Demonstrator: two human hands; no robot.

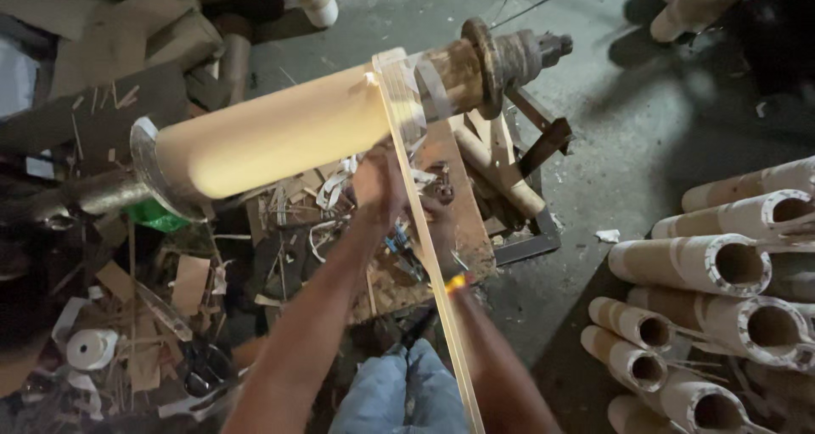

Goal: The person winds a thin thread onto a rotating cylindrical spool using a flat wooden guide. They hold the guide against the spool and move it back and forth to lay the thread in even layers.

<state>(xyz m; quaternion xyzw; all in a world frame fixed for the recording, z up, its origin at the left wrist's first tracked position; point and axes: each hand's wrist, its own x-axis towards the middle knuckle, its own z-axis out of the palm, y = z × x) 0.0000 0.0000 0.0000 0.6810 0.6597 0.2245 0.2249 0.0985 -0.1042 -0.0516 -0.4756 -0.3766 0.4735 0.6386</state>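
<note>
Pale cardboard, smooth and cylindrical, forms the long tube (280, 133) mounted horizontally on a rusted metal spindle (518, 56) between two disc flanges. A clear, glossy strip of tape (416, 205) is seen running from the tube's upper surface down toward the camera, taut and straight. The left hand (378, 184) is raised just beneath the tube beside the strip; whether its fingers are closed cannot be told. The right hand (437, 230) is set lower, right of the strip, its finger state also indistinct. A stack of hollow cardboard cores (722, 298) is observed at right. Cardboard scraps (161, 315) are scattered on the left floor.
</note>
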